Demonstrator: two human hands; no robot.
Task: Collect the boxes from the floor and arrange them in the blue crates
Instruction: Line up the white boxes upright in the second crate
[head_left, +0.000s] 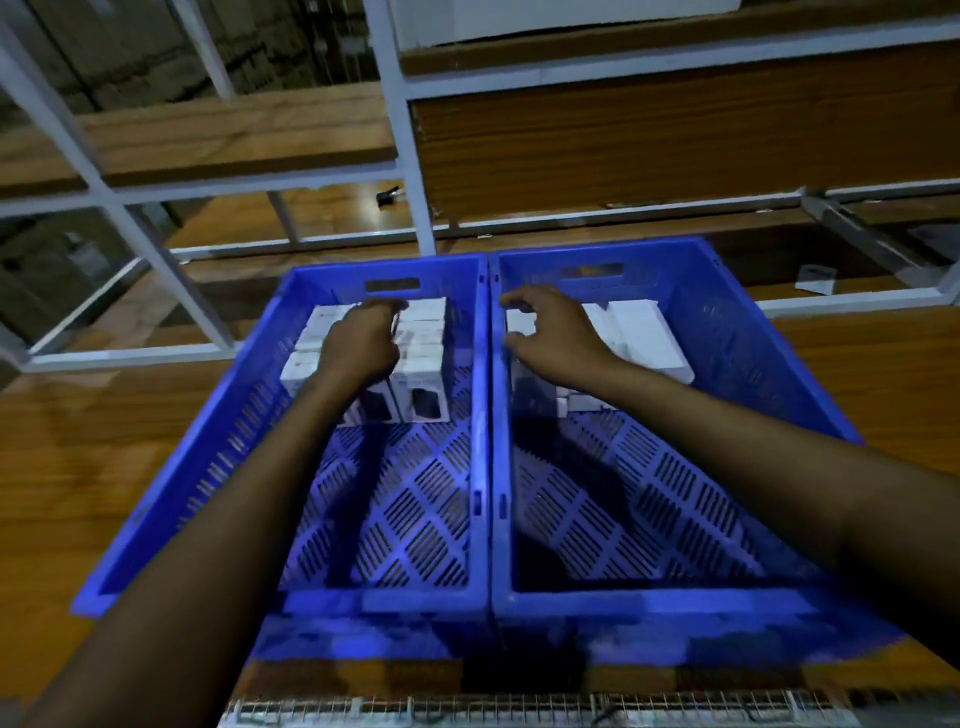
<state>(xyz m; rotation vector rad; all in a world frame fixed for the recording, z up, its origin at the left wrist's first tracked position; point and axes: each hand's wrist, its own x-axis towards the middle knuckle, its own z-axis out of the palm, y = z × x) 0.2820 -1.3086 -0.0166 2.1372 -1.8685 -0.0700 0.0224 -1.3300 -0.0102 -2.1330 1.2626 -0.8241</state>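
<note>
- left crate (234, 441): it lies under the left arm. keep filling from the far wall back towards the wrist, where the bottom is bare.
- right crate (753, 374): it touches the left crate and sits under the right arm. fill it in the same far-to-near order.
- packed boxes (421, 358): these sit under and just beside the left hand, against the far wall. press new ones flush so no gaps open.
- white row (644, 332): it lies just right of the right hand, at the far end.
- left hand (363, 343): the fingers curl down over the packed boxes. i cannot tell whether they grip one.
- right hand (556, 332): thumb and fingers pinch a small box (521, 320). it probably wants seating square in the far corner, snug against the row.
</note>
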